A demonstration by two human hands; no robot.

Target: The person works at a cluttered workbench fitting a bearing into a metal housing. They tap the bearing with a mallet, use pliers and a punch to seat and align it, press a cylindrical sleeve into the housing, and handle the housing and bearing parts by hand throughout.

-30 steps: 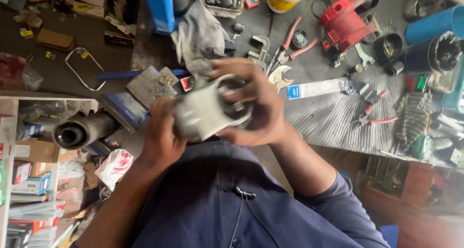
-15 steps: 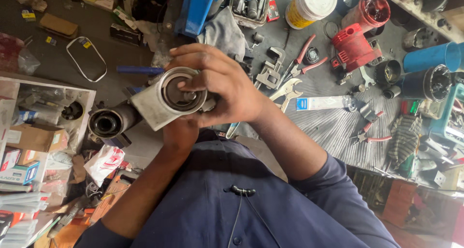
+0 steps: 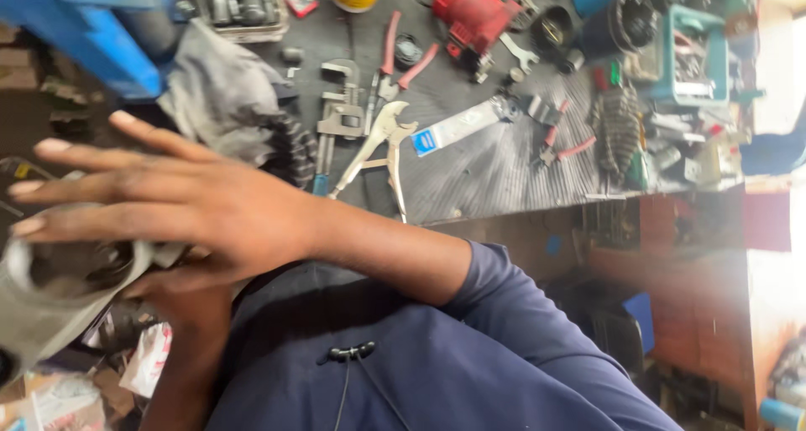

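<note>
A grey metal motor housing (image 3: 46, 309) with a round dark opening sits at the left edge, partly cut off and blurred. My left hand (image 3: 186, 301) comes up from below and grips its side. My right hand (image 3: 193, 204) lies flat across the top of the housing, fingers stretched out straight and slightly apart, not curled round it. Both arms wear dark blue sleeves. The housing's front face is mostly hidden under my right hand.
Behind my hands runs a dark workbench (image 3: 495, 171) with locking pliers (image 3: 382, 146), red-handled pliers (image 3: 395, 62), a pipe wrench (image 3: 336, 116), a red power tool (image 3: 470, 7), a grey cloth (image 3: 218, 95) and a teal crate (image 3: 693, 57). A blue object (image 3: 84, 28) is at top left.
The view has swung right and closer. The housing has shifted to the left edge. My right hand has gone from gripping it to lying flat with its fingers straightened.
</note>
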